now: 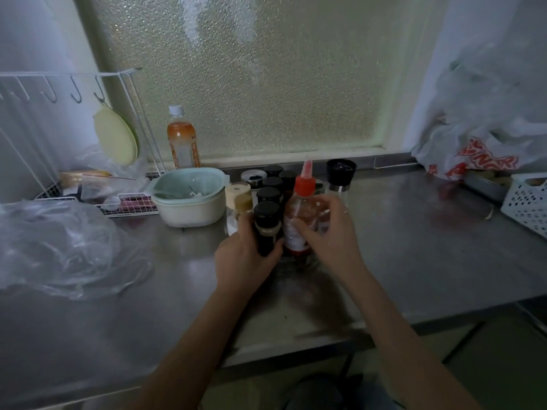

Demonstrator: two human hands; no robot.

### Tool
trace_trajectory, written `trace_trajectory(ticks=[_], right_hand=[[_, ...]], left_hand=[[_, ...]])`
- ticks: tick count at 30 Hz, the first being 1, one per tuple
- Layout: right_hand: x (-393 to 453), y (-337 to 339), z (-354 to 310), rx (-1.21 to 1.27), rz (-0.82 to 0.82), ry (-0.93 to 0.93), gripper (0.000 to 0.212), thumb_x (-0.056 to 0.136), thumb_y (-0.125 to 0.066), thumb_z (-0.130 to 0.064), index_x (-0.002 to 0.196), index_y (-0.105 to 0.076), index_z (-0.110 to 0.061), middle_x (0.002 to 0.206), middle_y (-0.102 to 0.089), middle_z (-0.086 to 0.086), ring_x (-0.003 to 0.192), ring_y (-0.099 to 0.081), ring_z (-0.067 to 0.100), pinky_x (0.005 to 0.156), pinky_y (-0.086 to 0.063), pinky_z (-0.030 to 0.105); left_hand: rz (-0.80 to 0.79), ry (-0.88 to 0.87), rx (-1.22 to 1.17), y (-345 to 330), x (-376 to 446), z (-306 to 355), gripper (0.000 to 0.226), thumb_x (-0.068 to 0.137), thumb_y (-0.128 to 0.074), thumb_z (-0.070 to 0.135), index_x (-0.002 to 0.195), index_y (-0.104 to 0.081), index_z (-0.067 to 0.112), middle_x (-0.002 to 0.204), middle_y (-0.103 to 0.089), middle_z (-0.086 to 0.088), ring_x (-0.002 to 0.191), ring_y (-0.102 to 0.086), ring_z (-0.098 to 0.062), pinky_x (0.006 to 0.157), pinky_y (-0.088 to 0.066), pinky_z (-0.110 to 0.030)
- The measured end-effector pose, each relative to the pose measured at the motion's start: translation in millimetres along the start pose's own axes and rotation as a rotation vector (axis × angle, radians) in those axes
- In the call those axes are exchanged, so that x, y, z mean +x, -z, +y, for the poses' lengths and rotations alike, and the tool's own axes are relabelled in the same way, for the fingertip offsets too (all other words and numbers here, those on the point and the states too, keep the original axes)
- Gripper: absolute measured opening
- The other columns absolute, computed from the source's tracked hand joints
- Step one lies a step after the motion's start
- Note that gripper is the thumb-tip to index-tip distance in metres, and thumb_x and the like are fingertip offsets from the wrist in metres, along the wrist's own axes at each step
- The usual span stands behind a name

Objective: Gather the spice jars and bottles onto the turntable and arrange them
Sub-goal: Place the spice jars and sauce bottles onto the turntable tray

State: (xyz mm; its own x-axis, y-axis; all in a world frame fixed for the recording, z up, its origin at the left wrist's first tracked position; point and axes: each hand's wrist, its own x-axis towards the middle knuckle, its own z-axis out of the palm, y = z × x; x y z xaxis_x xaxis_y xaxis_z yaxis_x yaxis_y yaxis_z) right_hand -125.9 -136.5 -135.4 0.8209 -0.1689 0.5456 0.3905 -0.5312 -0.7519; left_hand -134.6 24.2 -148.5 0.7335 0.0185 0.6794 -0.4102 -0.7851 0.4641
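Both hands grip bottles in a cluster of spice jars on a brushed steel counter.

The left hand is wrapped around a dark, black-capped spice jar; the right hand curls around a clear sauce bottle with red contents and a red conical nozzle. Both stand upright at the front of the clear turntable, its rim barely visible. Behind crowd more black-lidded jars, a cork-topped jar of white powder, and a glass grinder.

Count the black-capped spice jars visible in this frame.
5 black-capped spice jars: one in the left hand, four in a cluster behind it. Others may be hidden behind the red-capped bottle.
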Motion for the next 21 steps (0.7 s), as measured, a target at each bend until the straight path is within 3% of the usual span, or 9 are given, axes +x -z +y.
trace_trajectory(ticks=[3, 5, 8, 12, 15, 21], right_hand=[[18, 11, 3, 0.026, 0.174, -0.083, 0.045, 0.087, -0.061, -0.042, 0.123, -0.048, -0.018, 0.114, -0.053, -0.001, 0.104, -0.054, 0.016, 0.091, -0.05, 0.038], [41, 18, 14, 0.005, 0.269, -0.168, 0.056, 0.089, -0.061, -0.037, 0.135, -0.042, -0.011, 0.131, -0.05, 0.011, 0.121, -0.049, 0.026, 0.103, -0.042, 0.044], [75, 18, 32, -0.046, 0.189, -0.295, 0.083, 0.082, -0.071, -0.029, 0.147, -0.024, -0.008, 0.148, -0.038, 0.015, 0.136, -0.039, 0.029, 0.111, -0.034, 0.039], [94, 3, 54, 0.005, 0.142, -0.404, 0.071, 0.082, -0.071, -0.017, 0.14, -0.032, -0.002, 0.134, -0.053, 0.02, 0.122, -0.053, 0.034, 0.085, -0.038, 0.027], [94, 1, 59, -0.028, 0.183, -0.377, 0.06, 0.078, -0.075, -0.019, 0.127, -0.046, 0.0, 0.126, -0.058, 0.021, 0.116, -0.056, 0.034, 0.082, -0.039, 0.028], [33, 27, 26, -0.006, 0.486, -0.194, 0.053, 0.073, -0.079, -0.025, 0.119, -0.056, -0.012, 0.111, -0.064, 0.004, 0.097, -0.062, 0.018, 0.082, -0.051, 0.033]], left_hand=[[-0.002, 0.09, -0.044, 1, 1, -3, 0.054, 0.071, -0.074, 0.04, 0.108, -0.046, 0.014, 0.089, -0.068, -0.007, 0.079, -0.065, -0.029, 0.059, -0.043, -0.03], [0.004, 0.104, -0.062, 0, 1, -5, 0.051, 0.071, -0.075, 0.039, 0.105, -0.046, 0.016, 0.093, -0.066, -0.006, 0.083, -0.063, -0.026, 0.062, -0.047, -0.034], [-0.024, 0.097, -0.103, -1, 0, -4, 0.05, 0.073, -0.074, 0.035, 0.109, -0.044, 0.015, 0.1, -0.065, -0.007, 0.088, -0.063, -0.026, 0.065, -0.049, -0.034], [-0.082, 0.097, -0.22, -2, -1, -2, 0.054, 0.076, -0.073, 0.029, 0.116, -0.041, 0.014, 0.11, -0.066, -0.006, 0.094, -0.065, -0.028, 0.068, -0.046, -0.029], [-0.093, 0.13, -0.231, -2, -1, -1, 0.054, 0.076, -0.073, 0.03, 0.117, -0.04, 0.015, 0.112, -0.066, -0.005, 0.097, -0.065, -0.027, 0.071, -0.049, -0.032], [-0.133, 0.121, -0.18, -4, 0, -3, 0.04, 0.079, -0.071, 0.033, 0.091, -0.035, 0.021, 0.071, -0.051, 0.011, 0.068, -0.058, -0.022, 0.057, -0.045, -0.032]])
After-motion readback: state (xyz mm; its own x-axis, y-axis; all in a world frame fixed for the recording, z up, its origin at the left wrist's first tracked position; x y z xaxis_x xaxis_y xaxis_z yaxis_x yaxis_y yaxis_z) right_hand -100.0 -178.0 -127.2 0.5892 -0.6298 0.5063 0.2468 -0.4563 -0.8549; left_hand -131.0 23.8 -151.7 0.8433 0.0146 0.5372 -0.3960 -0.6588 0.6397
